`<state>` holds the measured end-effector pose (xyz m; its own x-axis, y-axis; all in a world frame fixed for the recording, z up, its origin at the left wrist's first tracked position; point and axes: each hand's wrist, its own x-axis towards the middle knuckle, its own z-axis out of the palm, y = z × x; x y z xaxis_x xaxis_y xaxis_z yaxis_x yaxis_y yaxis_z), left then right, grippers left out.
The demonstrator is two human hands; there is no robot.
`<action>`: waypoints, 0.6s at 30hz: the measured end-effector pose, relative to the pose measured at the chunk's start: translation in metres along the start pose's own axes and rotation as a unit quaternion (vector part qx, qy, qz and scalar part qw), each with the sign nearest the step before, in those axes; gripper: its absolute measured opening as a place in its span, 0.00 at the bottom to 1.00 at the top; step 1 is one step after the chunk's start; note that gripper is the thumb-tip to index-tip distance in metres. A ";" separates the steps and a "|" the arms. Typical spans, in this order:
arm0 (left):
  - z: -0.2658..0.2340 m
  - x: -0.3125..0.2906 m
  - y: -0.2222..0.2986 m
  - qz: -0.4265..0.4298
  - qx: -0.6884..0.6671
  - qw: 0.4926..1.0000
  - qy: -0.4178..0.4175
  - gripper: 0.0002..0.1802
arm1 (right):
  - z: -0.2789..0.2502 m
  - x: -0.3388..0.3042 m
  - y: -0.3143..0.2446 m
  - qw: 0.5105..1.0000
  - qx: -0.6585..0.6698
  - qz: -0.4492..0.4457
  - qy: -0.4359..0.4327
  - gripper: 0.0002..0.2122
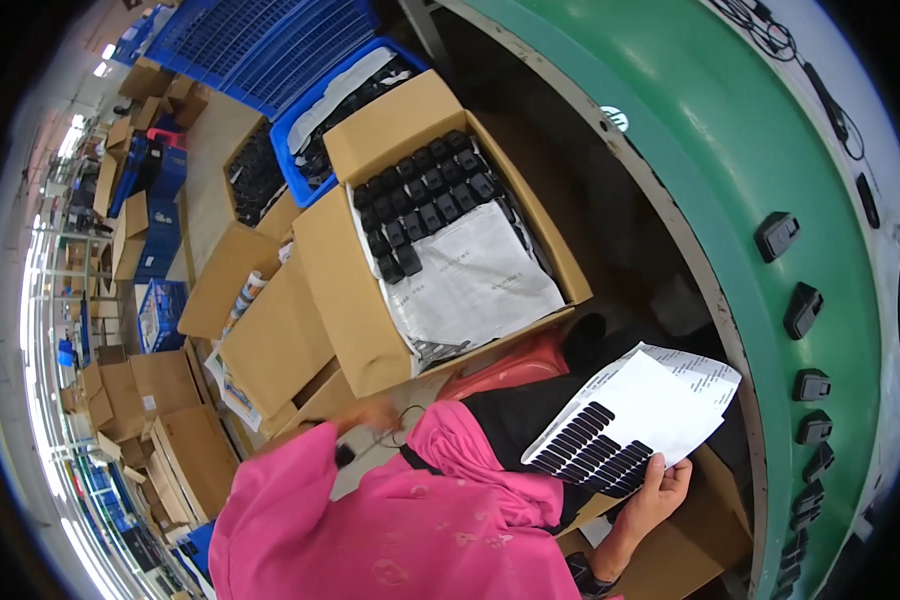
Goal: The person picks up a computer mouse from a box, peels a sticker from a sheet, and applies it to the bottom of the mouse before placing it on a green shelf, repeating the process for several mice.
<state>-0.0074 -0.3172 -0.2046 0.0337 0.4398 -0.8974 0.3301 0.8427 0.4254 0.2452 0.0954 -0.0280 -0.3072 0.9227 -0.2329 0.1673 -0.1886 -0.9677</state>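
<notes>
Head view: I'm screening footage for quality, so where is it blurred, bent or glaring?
In the head view, the left hand is smeared by blur; in the head view, the green bench curves strongly; in the head view, lamps at upper left glare white.

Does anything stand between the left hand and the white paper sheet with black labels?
In this view, bunched pink cloth and a black-clothed lap lie between the blurred left hand and the sheet; whether they block it is unclear.

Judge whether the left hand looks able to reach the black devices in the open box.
Probably yes: the box is open and nothing covers the devices, though the left hand would have to stretch over a flap.
</notes>
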 end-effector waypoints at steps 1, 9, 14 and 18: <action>0.028 -0.020 -0.013 -0.059 -0.149 0.986 -0.043 0.24 | 0.000 -0.002 0.000 1.000 0.003 -0.003 0.002 0.07; -0.071 -0.044 0.108 -0.105 0.036 0.942 0.317 0.17 | 0.007 -0.012 -0.004 0.999 0.015 0.010 0.036 0.08; -0.207 0.076 0.225 0.001 0.145 0.894 0.424 0.49 | 0.019 -0.013 -0.008 0.999 0.020 0.013 0.039 0.08; -0.187 0.180 0.187 0.077 0.216 0.892 0.389 0.50 | 0.028 -0.012 -0.017 0.999 0.003 0.007 0.036 0.07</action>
<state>-0.1161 -0.0223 -0.2644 -0.5007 0.7635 -0.4078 0.7161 0.6301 0.3004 0.2202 0.0783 -0.0116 -0.2365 0.9419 -0.2385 0.1653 -0.2028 -0.9652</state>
